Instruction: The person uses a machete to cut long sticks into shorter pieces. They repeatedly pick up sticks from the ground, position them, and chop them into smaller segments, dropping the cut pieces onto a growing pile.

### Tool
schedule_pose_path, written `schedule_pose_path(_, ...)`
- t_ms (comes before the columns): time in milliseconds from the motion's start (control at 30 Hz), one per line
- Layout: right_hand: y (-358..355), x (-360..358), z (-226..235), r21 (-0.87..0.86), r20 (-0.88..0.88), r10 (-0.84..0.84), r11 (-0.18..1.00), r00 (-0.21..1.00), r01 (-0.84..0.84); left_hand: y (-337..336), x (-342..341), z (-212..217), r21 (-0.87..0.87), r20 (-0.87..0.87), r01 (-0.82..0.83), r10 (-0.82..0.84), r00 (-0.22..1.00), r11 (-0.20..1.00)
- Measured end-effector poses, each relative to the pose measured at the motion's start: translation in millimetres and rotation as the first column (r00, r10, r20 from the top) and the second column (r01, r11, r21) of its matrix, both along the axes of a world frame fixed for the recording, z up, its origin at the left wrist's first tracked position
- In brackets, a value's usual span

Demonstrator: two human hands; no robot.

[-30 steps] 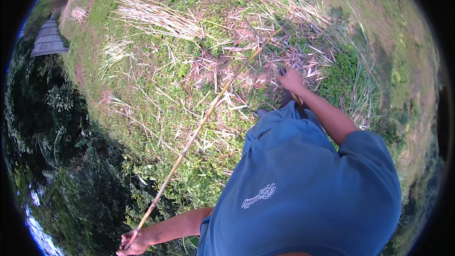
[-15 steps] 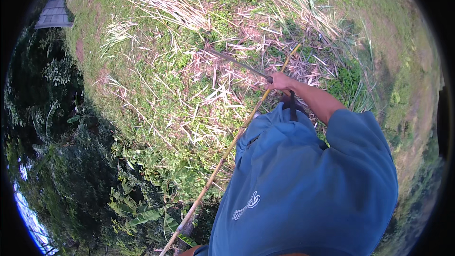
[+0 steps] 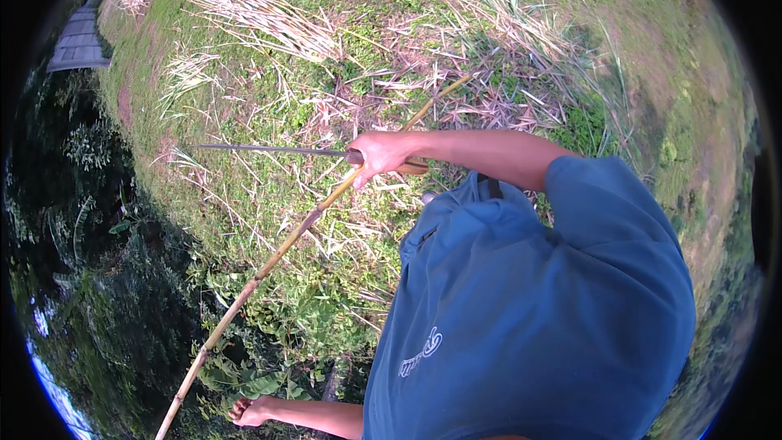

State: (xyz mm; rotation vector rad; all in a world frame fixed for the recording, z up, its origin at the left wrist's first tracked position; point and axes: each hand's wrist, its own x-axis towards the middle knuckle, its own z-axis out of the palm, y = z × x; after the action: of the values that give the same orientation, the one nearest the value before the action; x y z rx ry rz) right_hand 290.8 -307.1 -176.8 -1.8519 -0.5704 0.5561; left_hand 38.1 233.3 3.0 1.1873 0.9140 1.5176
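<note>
My right hand (image 3: 383,152) is closed round the wooden handle of a machete (image 3: 277,149), its long thin blade pointing left. A long yellow-brown cane stalk (image 3: 277,257) runs slantwise past this hand, from the lower left up to the littered grass. The fingers overlap the stalk; whether they also grip it, I cannot tell. At the lower edge my left hand (image 3: 252,411) has curled fingers. Nothing shows in it, and it is apart from the stalk, to its right.
A pile of cut stalks (image 3: 265,16) lies at the far left, and long green leaves (image 3: 521,20) at the far right. Dry leaf strips (image 3: 513,98) litter the grass. Dark bushes (image 3: 106,277) stand on the left, with a grey roof-like panel (image 3: 79,37) beyond.
My right hand has moved left and slightly down with the machete, whose blade has swung to nearly level. The stalk's lower end has shifted left. My left hand has come into view.
</note>
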Motion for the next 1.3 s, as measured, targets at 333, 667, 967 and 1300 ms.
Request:
schedule_pose_path(333,216.4,-42.5,317.0,0.463,0.221,-0.121,0.886,0.968,0.005,-378.6,151.0,-285.3,-0.034,-0.674,0.986,-0.732,0.100,0.166)
schedule_pose_path(667,100.4,8.4,250.0,0.015,0.341,0.257,0.960,0.904,-0.279,-250.9,180.5,-92.8,0.130,0.286,0.926,-0.908,0.307,0.354)
schedule_pose_path(967,-115.8,-5.1,-108.0,-0.485,-0.148,-0.031,0.873,0.988,-0.045,-80.0,81.0,94.8,0.055,0.309,0.905,-0.870,0.385,0.421)
schedule_pose_path(1300,-244.0,-106.8,-157.3,-0.381,-0.273,-0.408,0.877,0.871,0.292,49.0,48.1,229.4,0.114,0.408,0.867,-0.819,0.404,0.485)
